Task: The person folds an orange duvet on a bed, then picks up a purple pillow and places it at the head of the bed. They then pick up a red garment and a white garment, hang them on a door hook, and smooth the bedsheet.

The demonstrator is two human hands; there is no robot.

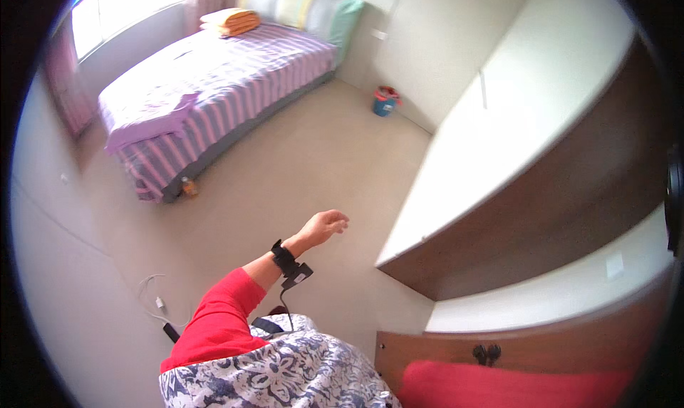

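My left hand [325, 226] hangs out in front of me above the bare floor [285, 159], its fingers loosely bent and slightly apart. Nothing shows in it, and it touches nothing. A black band with a small wired box [296, 274] is strapped round that wrist, below a red sleeve [221, 315]. Of my right arm only a blurred red sleeve [513, 386] shows at the lower right, in front of a brown wooden panel [427, 344] with a dark fitting [486, 354]. The right hand itself is out of the picture. A blue and white floral garment [285, 369] covers my front.
A bed with a striped purple cover [242, 98] stands far left, holding folded orange bedding [230, 22] and a purple cloth [153, 123]. A bottle [189, 186] stands by its foot. A blue bin [384, 103] is ahead; a large white-and-brown panel [499, 137] juts in at right.
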